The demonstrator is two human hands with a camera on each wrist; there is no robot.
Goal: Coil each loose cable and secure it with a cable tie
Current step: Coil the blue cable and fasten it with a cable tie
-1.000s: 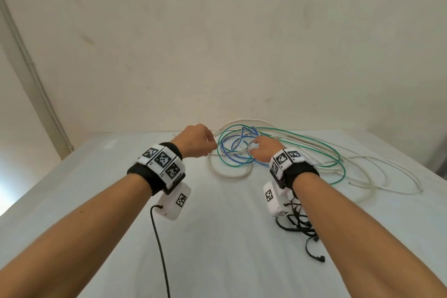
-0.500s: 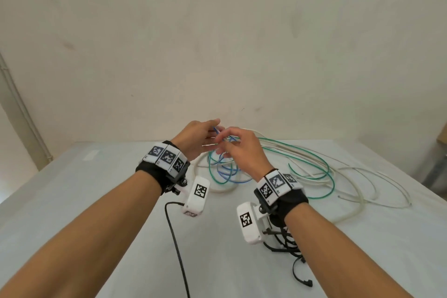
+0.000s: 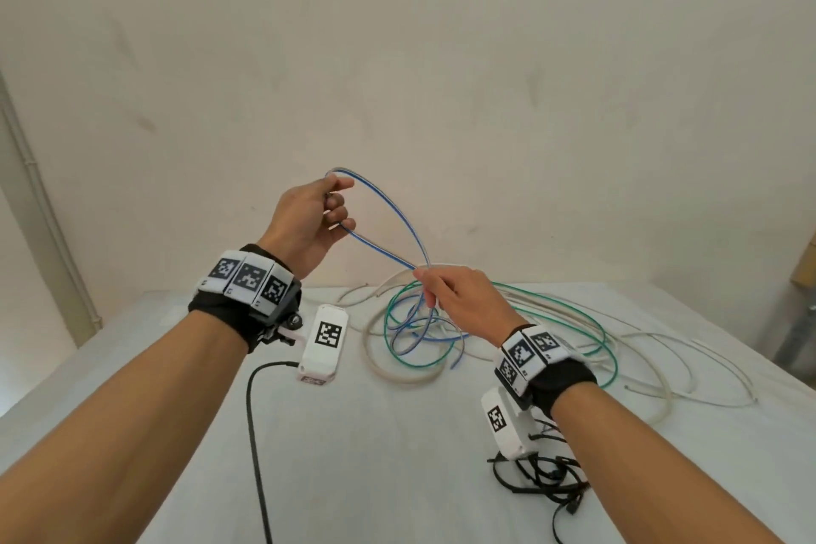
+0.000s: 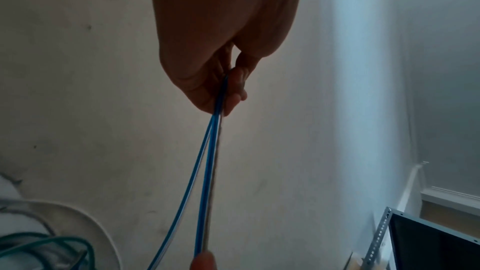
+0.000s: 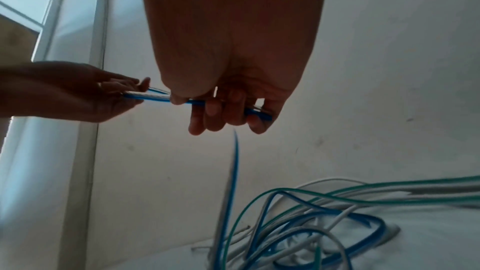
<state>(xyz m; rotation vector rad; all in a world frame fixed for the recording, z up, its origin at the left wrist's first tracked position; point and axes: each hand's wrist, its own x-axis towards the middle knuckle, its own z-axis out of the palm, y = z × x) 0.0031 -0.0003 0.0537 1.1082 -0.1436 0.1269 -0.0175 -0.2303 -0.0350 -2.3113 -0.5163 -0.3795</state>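
Observation:
A thin blue cable [image 3: 393, 212] forms a loop in the air between my hands. My left hand [image 3: 315, 214] is raised above the table and grips the loop's far end with curled fingers; the left wrist view shows two blue cable [image 4: 207, 171] strands running out of my left hand [image 4: 221, 89]. Lower and to the right, my right hand [image 3: 446, 296] pinches the strands where they cross. In the right wrist view my right hand [image 5: 221, 110] holds the blue cable [image 5: 197, 102] between thumb and fingers. The rest of the blue cable hangs down into the tangle on the table [image 3: 353, 455].
A green cable [image 3: 609, 349] and several white cables [image 3: 689, 367] lie tangled at the table's back right. A thick beige cable [image 3: 397, 375] curves under them. Black cable ties [image 3: 543, 477] lie near my right forearm. A black cord [image 3: 258, 455] trails from the left wrist camera.
Both hands have risen from the tangle. My left hand moved up and left with the blue cable, drawing out a loop, while my right hand slid along it to the crossing point.

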